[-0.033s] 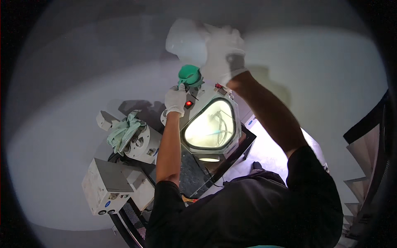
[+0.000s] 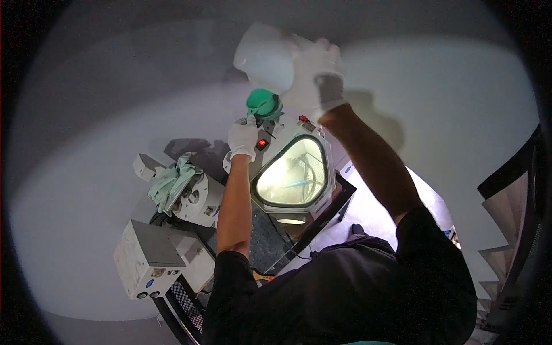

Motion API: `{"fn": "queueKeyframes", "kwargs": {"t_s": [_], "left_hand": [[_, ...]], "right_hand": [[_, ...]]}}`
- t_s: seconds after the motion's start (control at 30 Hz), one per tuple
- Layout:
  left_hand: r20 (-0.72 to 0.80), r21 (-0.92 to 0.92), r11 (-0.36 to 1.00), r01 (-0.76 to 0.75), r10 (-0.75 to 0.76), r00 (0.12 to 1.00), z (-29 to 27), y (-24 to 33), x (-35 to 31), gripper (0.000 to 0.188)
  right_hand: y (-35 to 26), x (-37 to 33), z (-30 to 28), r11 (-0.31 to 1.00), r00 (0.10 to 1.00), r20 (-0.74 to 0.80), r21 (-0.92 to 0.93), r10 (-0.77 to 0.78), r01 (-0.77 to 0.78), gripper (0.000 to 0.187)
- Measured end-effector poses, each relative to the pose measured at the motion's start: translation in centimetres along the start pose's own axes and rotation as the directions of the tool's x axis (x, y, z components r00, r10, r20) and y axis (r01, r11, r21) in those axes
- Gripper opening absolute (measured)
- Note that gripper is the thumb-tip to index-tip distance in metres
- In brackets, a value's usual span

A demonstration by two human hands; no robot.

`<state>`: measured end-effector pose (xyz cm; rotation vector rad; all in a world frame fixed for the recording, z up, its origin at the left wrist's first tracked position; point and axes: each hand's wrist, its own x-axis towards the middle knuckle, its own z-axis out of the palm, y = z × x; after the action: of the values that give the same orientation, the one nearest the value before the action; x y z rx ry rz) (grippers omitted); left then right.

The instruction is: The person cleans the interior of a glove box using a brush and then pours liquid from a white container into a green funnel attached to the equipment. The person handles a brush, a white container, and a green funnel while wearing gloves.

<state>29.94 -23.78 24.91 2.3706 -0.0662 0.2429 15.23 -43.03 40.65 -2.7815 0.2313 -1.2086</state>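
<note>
My gloved left hand (image 2: 244,138) is closed at the lower edge of a green funnel (image 2: 261,102), pinching it at its near side. The funnel sits at the top of a white machine (image 2: 284,131) with a lit, rounded triangular window (image 2: 292,175). Above and to the right, my gloved right hand (image 2: 326,60) is wrapped round a white plastic jug (image 2: 265,56). The jug is tilted, its body slanting toward the funnel, and it looks blurred. Whether anything flows from it I cannot make out. A red lit switch (image 2: 262,144) shows beside my left hand.
Left of the machine stands a white cylindrical unit (image 2: 201,201) with a pale green cloth (image 2: 175,181) over it. Nearer on the left is a white box-shaped device (image 2: 150,259). A dark tabletop (image 2: 264,236) lies under the machine. Grey pleated material (image 2: 506,224) hangs at the far right.
The jug and my right hand have shifted slightly to the right. My left hand stays at the funnel.
</note>
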Motion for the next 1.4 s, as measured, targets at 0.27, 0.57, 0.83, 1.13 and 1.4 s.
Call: {"fn": "queueKeyframes", "kwargs": {"t_s": [0.27,0.57,0.83,1.13,1.4], "left_hand": [[0.018,0.124,0.991,-0.055,0.054,0.998,0.6,-1.2,1.3,0.054],[0.08,0.247,0.96,-0.13,0.114,0.99,0.7,-0.6,0.8,0.064],[-0.193,0.169,0.967,-0.19,0.222,0.956,-1.6,0.3,-0.7,0.049],[0.047,-0.642,0.68,-0.353,0.494,0.868,-12.4,4.2,-12.2,0.051],[0.044,-0.583,0.801,-0.135,0.197,0.979,-20.2,-1.4,-24.0,0.04]], "right_hand": [[3.3,-7.3,4.4,0.907,0.959,-0.228,0.417,0.165,-0.057,0.098],[7.9,-12.5,5.7,0.587,0.964,0.022,0.79,0.264,-0.179,0.108],[9.2,-15.1,6.8,0.303,0.973,0.138,0.934,0.186,-0.19,0.11],[5.1,-14.0,4.2,0.022,0.973,0.227,0.974,-0.043,-0.227,0.136],[-3.8,-17.0,4.8,-0.045,0.906,0.209,0.969,-0.369,-0.242,0.131]]}}
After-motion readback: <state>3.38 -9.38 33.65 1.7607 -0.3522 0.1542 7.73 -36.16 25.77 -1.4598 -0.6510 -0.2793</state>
